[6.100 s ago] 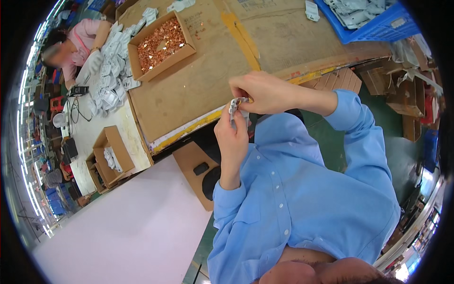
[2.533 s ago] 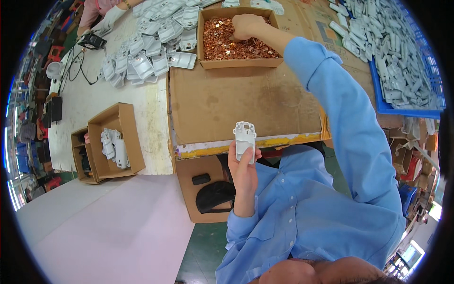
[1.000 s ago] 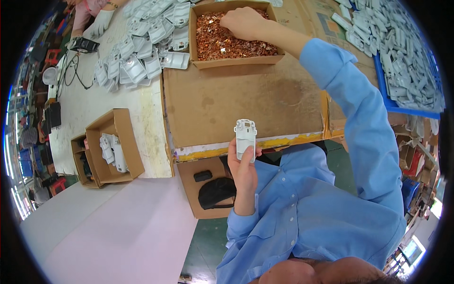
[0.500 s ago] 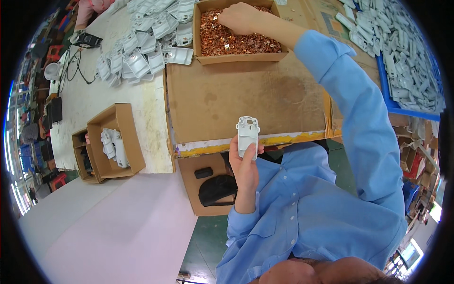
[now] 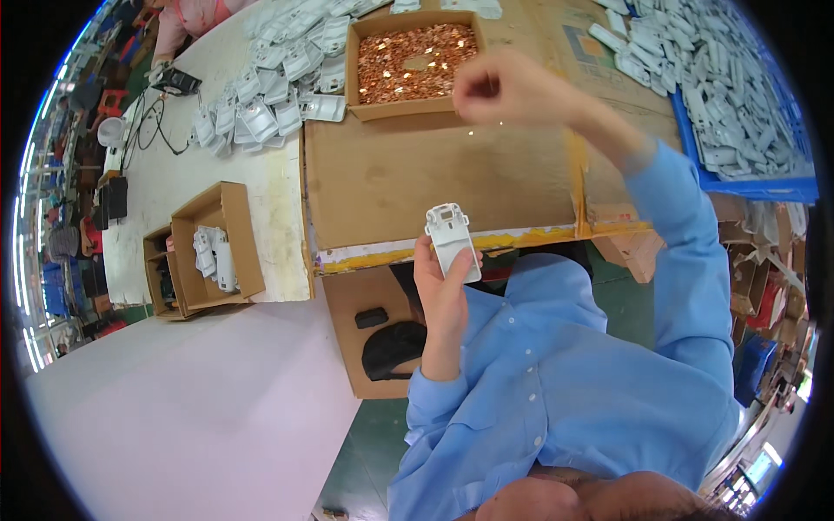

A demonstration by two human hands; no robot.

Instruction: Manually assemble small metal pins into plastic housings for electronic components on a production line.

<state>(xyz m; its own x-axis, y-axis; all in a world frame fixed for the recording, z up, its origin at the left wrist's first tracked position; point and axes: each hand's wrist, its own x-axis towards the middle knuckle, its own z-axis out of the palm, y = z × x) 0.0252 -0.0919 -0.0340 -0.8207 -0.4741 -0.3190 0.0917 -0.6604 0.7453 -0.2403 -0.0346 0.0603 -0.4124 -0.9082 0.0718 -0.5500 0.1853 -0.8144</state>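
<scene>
My left hand (image 5: 443, 291) grips a white plastic casing (image 5: 451, 236) just off the table's front edge, thumb pressed on its face. The casing has an open frame at its upper end. My right hand (image 5: 512, 89) is closed and raised beside the right wall of a cardboard box (image 5: 408, 111). Whatever its curled fingers hold, if anything, is hidden. Inside that box lies a heap of small copper-coloured metal pieces (image 5: 400, 61). A couple of tiny bright bits (image 5: 472, 133) show just below my right hand.
Many white casings (image 5: 261, 108) are piled left of the box. A blue crate (image 5: 747, 188) of slim pale parts stands at right. Another cardboard box (image 5: 248, 282) with white parts sits at left. A person's pink sleeve (image 5: 178, 30) shows far left.
My right hand has come out of the box of metal pieces, moving right and toward me, still closed. My left hand keeps the casing, now tilted slightly. The whole view has shifted a little.
</scene>
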